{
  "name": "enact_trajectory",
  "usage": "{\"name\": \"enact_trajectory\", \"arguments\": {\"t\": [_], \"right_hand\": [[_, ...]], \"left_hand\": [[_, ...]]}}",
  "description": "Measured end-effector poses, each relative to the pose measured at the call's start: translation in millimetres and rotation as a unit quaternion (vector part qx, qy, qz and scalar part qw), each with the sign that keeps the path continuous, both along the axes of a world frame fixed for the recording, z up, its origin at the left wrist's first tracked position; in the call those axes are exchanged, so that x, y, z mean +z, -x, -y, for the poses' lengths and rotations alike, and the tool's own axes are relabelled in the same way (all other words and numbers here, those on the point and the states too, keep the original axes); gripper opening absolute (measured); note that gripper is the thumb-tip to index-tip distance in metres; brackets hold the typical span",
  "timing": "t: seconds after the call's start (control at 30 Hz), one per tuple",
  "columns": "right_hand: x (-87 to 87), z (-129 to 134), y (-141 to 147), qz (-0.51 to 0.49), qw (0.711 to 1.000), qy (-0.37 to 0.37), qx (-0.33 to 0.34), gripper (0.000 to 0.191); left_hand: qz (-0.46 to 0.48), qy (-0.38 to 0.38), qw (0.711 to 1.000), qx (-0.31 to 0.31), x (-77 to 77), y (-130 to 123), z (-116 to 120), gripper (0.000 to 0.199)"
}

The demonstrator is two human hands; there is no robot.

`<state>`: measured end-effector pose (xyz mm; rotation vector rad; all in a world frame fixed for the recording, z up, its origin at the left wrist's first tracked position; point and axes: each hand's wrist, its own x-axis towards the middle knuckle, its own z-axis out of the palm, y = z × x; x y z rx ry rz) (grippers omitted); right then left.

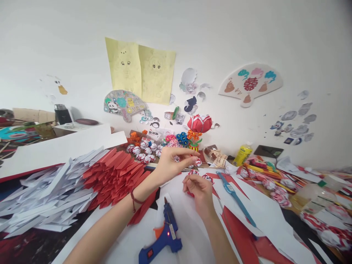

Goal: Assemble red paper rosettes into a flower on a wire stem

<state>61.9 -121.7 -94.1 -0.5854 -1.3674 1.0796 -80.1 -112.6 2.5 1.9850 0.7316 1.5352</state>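
My left hand [174, 164] is raised over the white paper, its thumb and forefinger brought together in a pinch. Whatever lies between those fingertips is too small to make out. Just below it, my right hand [202, 192] has curled fingers around a red-and-white paper flower [208, 178], mostly hidden by the hand. Nearer to me, a blue hot glue gun [169, 231] with an orange trigger and a lit red light lies on the paper. Folded red paper strips [115, 176] are heaped left of my left forearm, beside a pile of folded white strips [49, 198].
A blue paper knife [233, 194] lies right of my hands, near red paper sheets [239, 231]. Finished paper balls [148, 150] and a large red paper flower [200, 123] stand at the back. Bottles, including a yellow one [243, 154], are on the right. Drawings [140, 69] hang on the wall.
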Motion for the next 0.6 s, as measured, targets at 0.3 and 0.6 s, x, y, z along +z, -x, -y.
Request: {"name": "enact_trajectory", "arguments": {"t": [0.3, 0.6], "right_hand": [[-1.5, -0.2, -2.2, 0.008, 1.000, -0.010, 0.001, 0.022], [0.5, 2.0, -3.8, 0.022, 1.000, -0.005, -0.001, 0.023]], "left_hand": [[0.006, -0.002, 1.000, -0.006, -2.9, 0.0, -3.7, 0.016], [0.009, -0.008, 1.000, -0.002, -6.1, -1.5, -5.3, 0.016]]}}
